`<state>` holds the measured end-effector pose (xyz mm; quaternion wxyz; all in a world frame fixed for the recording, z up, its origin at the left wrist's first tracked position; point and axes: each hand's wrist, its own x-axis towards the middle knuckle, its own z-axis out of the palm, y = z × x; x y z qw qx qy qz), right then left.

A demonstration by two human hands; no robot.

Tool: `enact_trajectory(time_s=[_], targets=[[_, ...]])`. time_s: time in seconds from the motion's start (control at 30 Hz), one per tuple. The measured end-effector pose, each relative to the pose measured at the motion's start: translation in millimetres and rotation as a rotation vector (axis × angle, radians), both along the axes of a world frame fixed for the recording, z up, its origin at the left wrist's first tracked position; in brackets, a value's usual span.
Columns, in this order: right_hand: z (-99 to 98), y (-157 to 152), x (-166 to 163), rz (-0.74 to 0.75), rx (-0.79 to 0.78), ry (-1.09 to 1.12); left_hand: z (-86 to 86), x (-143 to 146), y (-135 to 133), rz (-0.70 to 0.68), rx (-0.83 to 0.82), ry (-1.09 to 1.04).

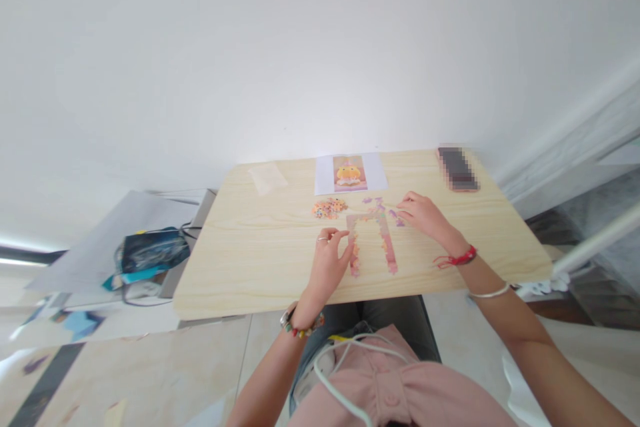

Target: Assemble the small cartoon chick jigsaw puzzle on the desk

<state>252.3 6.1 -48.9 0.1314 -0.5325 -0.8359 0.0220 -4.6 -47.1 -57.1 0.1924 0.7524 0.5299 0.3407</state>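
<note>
A partly joined jigsaw puzzle [389, 250] lies on the table, a top strip with two side strips running toward me. My left hand [327, 260] is at its left strip, the forefinger reaching the edge and the thumb apart from it; I see nothing held. Beside several loose purple puzzle pieces [380, 203], to the right of the puzzle's top, is my right hand [423, 215]. Its fingertips are drawn together, and anything between them is too small to make out. A heap of mostly orange puzzle pieces [329, 208] sits left of the puzzle's top corner.
Behind the puzzle, a white sheet with a printed yellow character picture [351, 173] lies on the wooden table [240, 247]. A pale, thin wrapper [268, 178] is at the back left, a phone [457, 169] at the back right. A dark bag [155, 250] stands left of the table.
</note>
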Motion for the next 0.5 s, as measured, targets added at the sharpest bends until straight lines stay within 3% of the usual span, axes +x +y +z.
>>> enact_trajectory(time_s=[0.2,0.37,0.5], targets=[[-0.3,30,-6,0.085,-0.168,-0.024,-0.7,-2,0,0.002,0.023,-0.001],[0.8,33,-2,0.066,-0.14,-0.185,-4.0,-4,-1,-0.017,0.018,0.015],[1.7,36,6,0.187,-0.131,-0.091,-4.8,0,4,-0.025,0.021,0.026]])
